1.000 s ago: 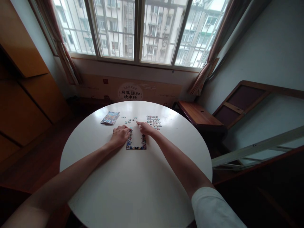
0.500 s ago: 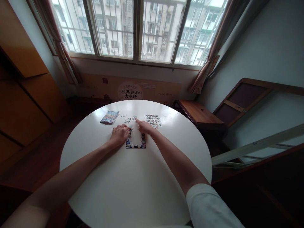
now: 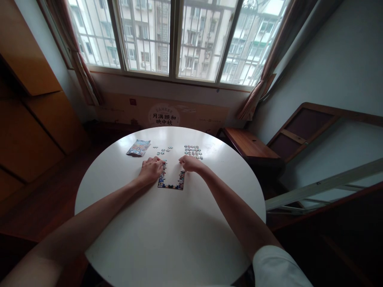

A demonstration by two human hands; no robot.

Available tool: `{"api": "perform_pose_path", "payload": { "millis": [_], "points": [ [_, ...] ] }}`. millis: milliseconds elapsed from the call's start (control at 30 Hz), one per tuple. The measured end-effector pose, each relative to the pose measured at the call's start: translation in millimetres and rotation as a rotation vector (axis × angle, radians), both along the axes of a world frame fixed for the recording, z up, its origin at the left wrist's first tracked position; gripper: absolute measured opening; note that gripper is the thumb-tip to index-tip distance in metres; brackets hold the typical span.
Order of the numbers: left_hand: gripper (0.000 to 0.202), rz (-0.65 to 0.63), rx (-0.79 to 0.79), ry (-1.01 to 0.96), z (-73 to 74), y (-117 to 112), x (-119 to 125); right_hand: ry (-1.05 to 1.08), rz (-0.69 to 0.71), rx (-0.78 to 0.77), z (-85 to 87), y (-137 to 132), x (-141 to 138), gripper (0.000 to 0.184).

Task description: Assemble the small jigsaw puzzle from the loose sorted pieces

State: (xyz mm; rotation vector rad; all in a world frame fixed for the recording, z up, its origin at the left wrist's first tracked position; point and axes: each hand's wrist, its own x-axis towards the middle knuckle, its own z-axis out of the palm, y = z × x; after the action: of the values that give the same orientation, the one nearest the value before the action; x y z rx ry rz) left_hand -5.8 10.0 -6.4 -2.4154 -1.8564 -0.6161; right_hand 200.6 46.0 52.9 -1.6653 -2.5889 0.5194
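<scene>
1. Now, find the partial puzzle (image 3: 170, 186) on the desk (image 3: 167, 231), with its upper ends at the left hand (image 3: 152, 169) and right hand (image 3: 191, 163).
2. Expect light, stiff board, probably quick to slide or split at the joints; steady by the outer edges.
3. Note curled fingers on both sides; no telling the opening of either grip, or any piece held.
4. Pinch loose pieces (image 3: 163, 151) by opposite edges, sparing the knobs.
</scene>
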Motion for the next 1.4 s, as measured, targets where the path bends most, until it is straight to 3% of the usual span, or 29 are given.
{"api": "perform_pose_path", "payload": {
  "millis": [300,600,667,833,933,1133,1267,1400],
  "points": [
    [0.032,-0.002,-0.010,-0.005,-0.2,1,0,0.034,-0.002,0.050,-0.1,-9,20,0.013],
    [0.031,-0.037,0.011,-0.077,1.8,0,0,0.087,-0.074,0.135,-7.9,-26,37,0.028],
    [0.034,-0.103,0.028,-0.100,5.3,-4,2,0.099,-0.072,0.134,-11.4,-25,41,0.029],
    [0.038,-0.602,0.016,-0.009,19.0,-21,11,0.110,-0.094,0.101,-17.2,-20,43,0.025],
    [0.039,-0.781,-0.026,0.036,24.7,-30,15,0.129,-0.131,0.090,-17.2,-19,43,0.018],
    [0.039,-0.804,-0.065,0.029,24.7,-31,17,0.270,-0.175,0.020,-22.9,-12,48,0.016],
    [0.039,-0.795,-0.051,-0.022,25.4,-30,17,0.534,-0.232,-0.038,-31.7,-5,48,0.016],
    [0.039,-0.788,-0.082,-0.050,28.0,-32,17,0.766,-0.157,-0.029,-38.1,-4,38,0.025]
  ]
}}
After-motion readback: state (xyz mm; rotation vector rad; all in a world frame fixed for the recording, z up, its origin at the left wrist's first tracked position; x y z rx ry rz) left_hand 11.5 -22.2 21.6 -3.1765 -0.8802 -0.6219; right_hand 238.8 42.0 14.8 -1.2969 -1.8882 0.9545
